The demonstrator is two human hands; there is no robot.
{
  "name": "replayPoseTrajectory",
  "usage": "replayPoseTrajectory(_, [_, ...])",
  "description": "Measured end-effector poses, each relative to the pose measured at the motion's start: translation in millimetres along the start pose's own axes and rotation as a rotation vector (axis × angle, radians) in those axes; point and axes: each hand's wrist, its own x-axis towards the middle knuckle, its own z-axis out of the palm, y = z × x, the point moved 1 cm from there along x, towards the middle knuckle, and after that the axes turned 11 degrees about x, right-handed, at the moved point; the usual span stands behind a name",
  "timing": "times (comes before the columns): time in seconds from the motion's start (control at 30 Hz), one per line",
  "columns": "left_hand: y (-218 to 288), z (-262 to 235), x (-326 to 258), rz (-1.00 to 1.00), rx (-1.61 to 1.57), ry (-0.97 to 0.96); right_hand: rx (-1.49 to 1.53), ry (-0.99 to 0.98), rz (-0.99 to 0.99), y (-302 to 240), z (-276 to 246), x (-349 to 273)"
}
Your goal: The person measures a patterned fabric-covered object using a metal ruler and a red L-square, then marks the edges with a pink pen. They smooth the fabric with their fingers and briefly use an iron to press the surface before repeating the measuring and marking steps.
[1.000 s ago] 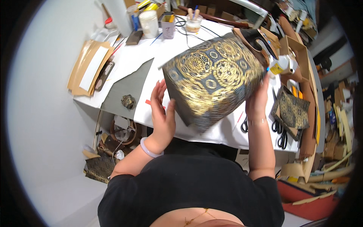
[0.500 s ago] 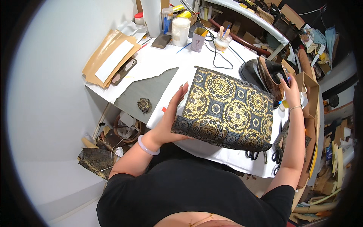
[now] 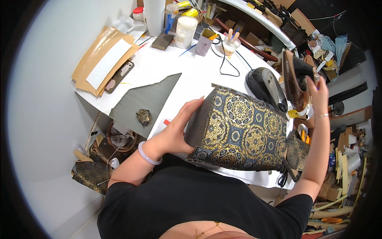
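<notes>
A box covered in black, gold and blue patterned brocade (image 3: 246, 131) is tilted above the near part of the white table. My left hand (image 3: 175, 129) grips its left end, thumb on the near edge and fingers at the far edge. That end face looks plain and dark. At the right, my right hand (image 3: 318, 95) is closed round the handle of a clothes iron (image 3: 293, 81), held up with its shiny soleplate facing left. The iron's dark stand (image 3: 262, 85) rests on the table, just left of the iron and beyond the box.
A grey sheet (image 3: 145, 97) with a crumpled brocade scrap (image 3: 143, 118) lies left, near a phone (image 3: 119, 77) and brown envelopes (image 3: 85, 65). At the back are a white tub (image 3: 186, 32), a tin (image 3: 204, 43) and a jar with sticks (image 3: 230, 47). A black cord crosses the table.
My right hand has lifted the iron up and right, off its stand. The box has turned in my left hand, so its dark left end face now shows.
</notes>
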Motion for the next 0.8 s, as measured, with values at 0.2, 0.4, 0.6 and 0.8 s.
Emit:
replayPoseTrajectory(0.2, [-7,8,-4,0.009,-0.046,0.033,0.039,-0.062,0.016,-136,-94,-52])
replayPoseTrajectory(0.4, [-14,16,-6,-0.030,-0.121,0.014,-0.058,-0.485,-0.104,-230,-86,-96])
replayPoseTrajectory(0.6, [-16,21,-9,-0.033,-0.153,0.058,-0.087,-0.593,-0.113,-274,-46,-94])
replayPoseTrajectory(0.8, [-22,23,-8,0.057,-0.082,0.097,-0.172,-0.598,-0.578,-289,-9,-63])
